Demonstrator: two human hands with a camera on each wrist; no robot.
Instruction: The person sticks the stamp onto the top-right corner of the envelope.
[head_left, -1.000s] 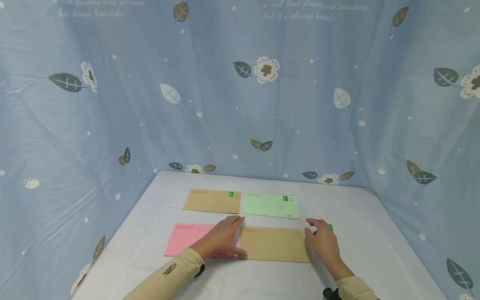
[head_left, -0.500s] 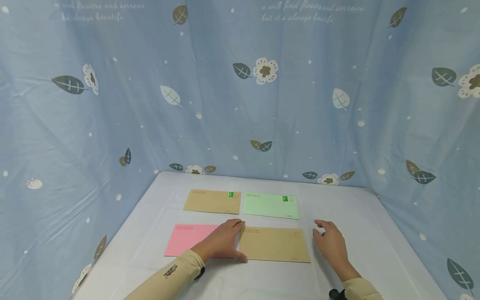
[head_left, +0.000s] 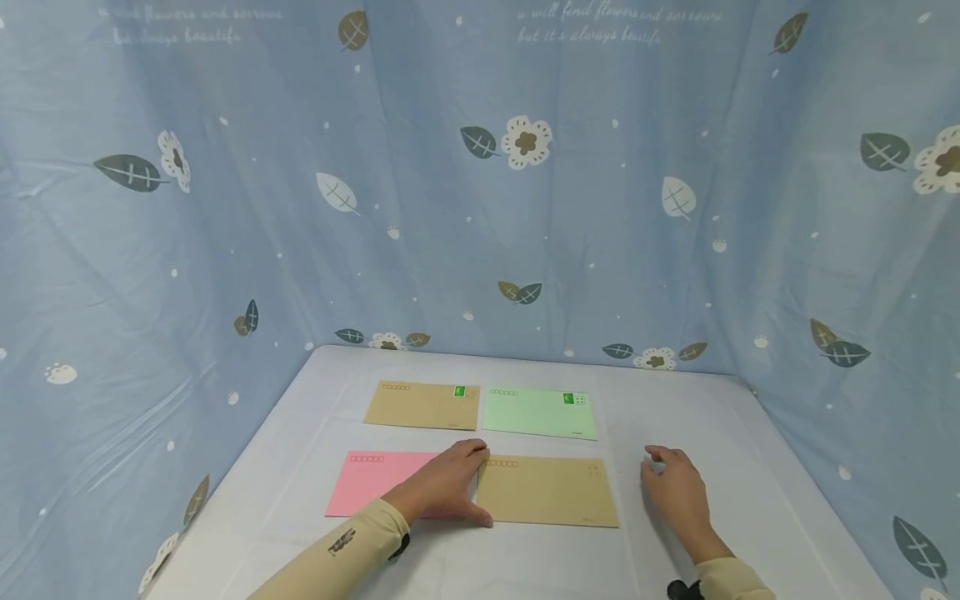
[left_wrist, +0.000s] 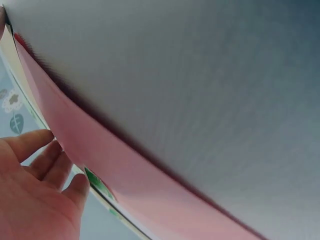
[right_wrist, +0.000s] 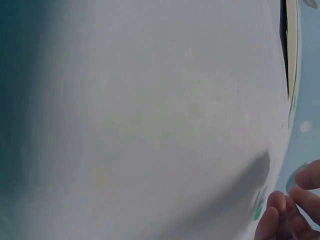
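Observation:
A brown envelope (head_left: 547, 492) lies flat at the front, without a stamp in its upper right corner. My left hand (head_left: 447, 483) spans its left edge, fingertips at the upper corner and thumb at the lower, fingers relaxed. Under that hand is the right part of a pink envelope (head_left: 375, 483); its green stamp (left_wrist: 98, 182) shows in the left wrist view. To the right, my right hand (head_left: 681, 496) hovers low over the table with thumb and fingers apart. Close by its fingertips is a small green stamp (right_wrist: 258, 211), mostly hidden by the hand in the head view.
Behind lie another brown envelope (head_left: 420, 407) and a light green envelope (head_left: 536, 414), both with green stamps. The white table (head_left: 300, 417) meets a blue printed curtain (head_left: 585, 208) at the back and sides.
My right hand has moved rightward, away from the brown envelope's right edge to over the small stamp. The left hand stays at the envelope's left edge.

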